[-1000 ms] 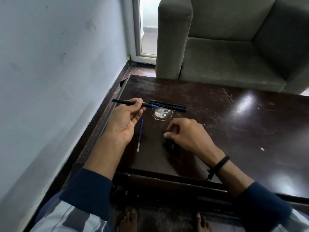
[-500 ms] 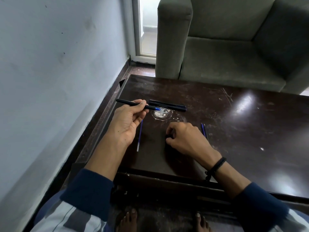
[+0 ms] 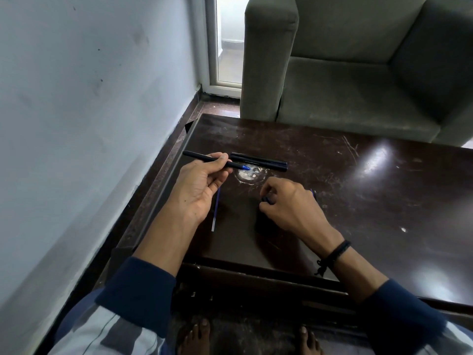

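Black pen (image 3: 197,156) with a blue tip is held just above the far left part of the tabletop (image 3: 358,201), lying almost level and pointing right. The left hand (image 3: 202,187) pinches it between thumb and curled fingers, which cover the middle of the barrel, so only the rear end and the tip show. The tip hangs over a whitish round mark (image 3: 249,176) on the wood.

The right hand (image 3: 289,204) rests on the tabletop with its fingers curled in, pinching a small dark piece (image 3: 266,200). Only its end shows between the fingertips, and what it is cannot be made out.

Just beyond the pen tip, two black pens (image 3: 258,161) lie side by side on the tabletop. A thin blue refill (image 3: 215,213) lies under the left hand, its upper end hidden by the palm. Another blue stick (image 3: 313,193) peeks out behind the right hand, mostly covered. A black band (image 3: 338,250) circles the right wrist. A grey armchair (image 3: 358,80), cut off at the top and right, stands behind the tabletop.
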